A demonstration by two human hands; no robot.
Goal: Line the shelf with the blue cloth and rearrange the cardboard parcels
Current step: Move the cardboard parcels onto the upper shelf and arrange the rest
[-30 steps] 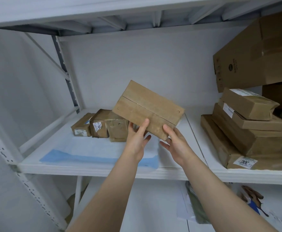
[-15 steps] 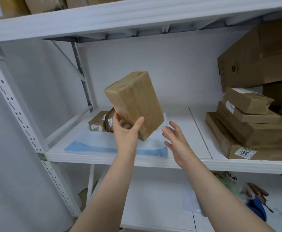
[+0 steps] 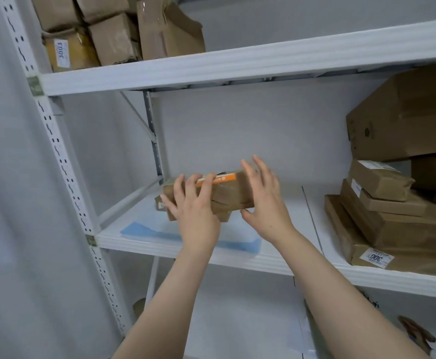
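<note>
A brown cardboard parcel (image 3: 230,190) with an orange strip on top lies flat above the small parcels at the back left of the white shelf (image 3: 276,260). My left hand (image 3: 193,206) holds its near left end, fingers curled over the top edge. My right hand (image 3: 263,200) is spread open beside its right end, fingers straight, thumb near the lower corner. The blue cloth (image 3: 144,230) lies flat on the left half of the shelf under the parcels. A small labelled parcel (image 3: 160,203) peeks out to the left behind my left hand.
A stack of flat brown parcels (image 3: 393,224) fills the shelf's right side, with a big carton (image 3: 406,120) above it. More parcels (image 3: 103,35) crowd the upper shelf. A perforated white upright (image 3: 64,161) stands at the left. A lower shelf (image 3: 250,320) shows below.
The parcel went from upright in my left hand to lying flat on the small parcels at the back. My right hand came up beside its right end. The view tilted upward.
</note>
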